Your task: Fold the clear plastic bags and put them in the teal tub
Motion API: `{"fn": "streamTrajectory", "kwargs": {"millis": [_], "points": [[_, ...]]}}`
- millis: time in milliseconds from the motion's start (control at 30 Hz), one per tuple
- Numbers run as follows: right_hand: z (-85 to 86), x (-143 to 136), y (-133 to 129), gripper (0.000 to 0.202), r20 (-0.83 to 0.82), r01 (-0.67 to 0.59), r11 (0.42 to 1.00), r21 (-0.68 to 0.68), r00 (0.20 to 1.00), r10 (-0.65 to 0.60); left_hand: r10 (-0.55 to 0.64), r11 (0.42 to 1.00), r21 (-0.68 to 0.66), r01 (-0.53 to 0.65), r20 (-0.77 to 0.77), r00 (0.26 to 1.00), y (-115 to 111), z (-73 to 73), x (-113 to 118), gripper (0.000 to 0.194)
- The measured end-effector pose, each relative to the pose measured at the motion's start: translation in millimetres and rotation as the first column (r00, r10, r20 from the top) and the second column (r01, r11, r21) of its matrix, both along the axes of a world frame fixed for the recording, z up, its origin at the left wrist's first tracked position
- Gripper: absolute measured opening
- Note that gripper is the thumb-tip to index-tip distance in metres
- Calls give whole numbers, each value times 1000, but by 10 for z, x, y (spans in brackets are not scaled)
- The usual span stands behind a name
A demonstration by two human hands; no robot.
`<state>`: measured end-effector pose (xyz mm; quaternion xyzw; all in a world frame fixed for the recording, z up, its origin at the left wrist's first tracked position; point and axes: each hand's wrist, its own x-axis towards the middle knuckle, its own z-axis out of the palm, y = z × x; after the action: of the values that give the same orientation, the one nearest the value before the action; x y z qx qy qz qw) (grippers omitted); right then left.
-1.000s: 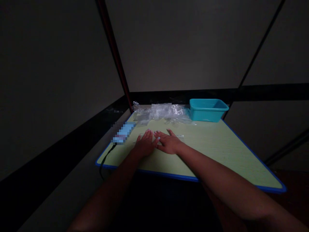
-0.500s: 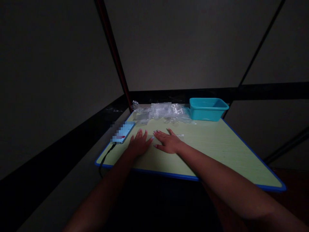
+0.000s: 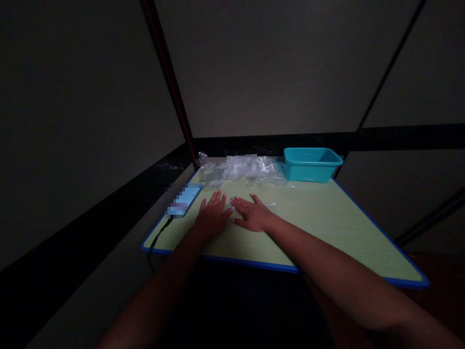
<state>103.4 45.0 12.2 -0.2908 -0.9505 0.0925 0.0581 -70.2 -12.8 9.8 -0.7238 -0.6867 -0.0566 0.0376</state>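
Note:
My left hand [image 3: 213, 216] lies flat with its fingers spread on the pale green table [image 3: 312, 228]. Beside it, my right hand [image 3: 252, 214] is also laid out flat, its fingers pointing to the left and its thumb apart. Their tips nearly meet in the middle. From behind the right hand a bit of clear plastic [image 3: 270, 204] shows, probably part of a sheet or bag; most of it is covered by the hand. Neither hand grips anything.
Crumpled clear plastic bags [image 3: 243, 168] are heaped along the far edge. A turquoise basin [image 3: 310, 172] stands at the back right. On the left lies a phone [image 3: 184, 199], partly blurred out, with a black strap [image 3: 157, 240] hanging over the blue table edge.
My left hand has slid slightly forward and to the right, closer to my right hand. The right hand stays almost in place.

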Motion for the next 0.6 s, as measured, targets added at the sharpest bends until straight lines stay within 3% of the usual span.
{"fn": "streamTrajectory", "kwargs": {"millis": [67,133,333,600], "points": [[-1,-3,1,69,0,-1,1000,4,1000,1,-118,992,-44,120,33,992,-8,11,49,55],[-7,-4,4,69,-6,-3,1000,10,1000,3,-152,984,-86,157,61,987,-1,-2,78,55],[-21,6,16,71,-12,-9,1000,14,1000,9,-82,988,-123,89,63,995,14,-60,-7,57],[-20,5,24,72,-10,-12,1000,-1,1000,12,38,989,-142,-38,-7,999,-77,-30,-118,60]]}}
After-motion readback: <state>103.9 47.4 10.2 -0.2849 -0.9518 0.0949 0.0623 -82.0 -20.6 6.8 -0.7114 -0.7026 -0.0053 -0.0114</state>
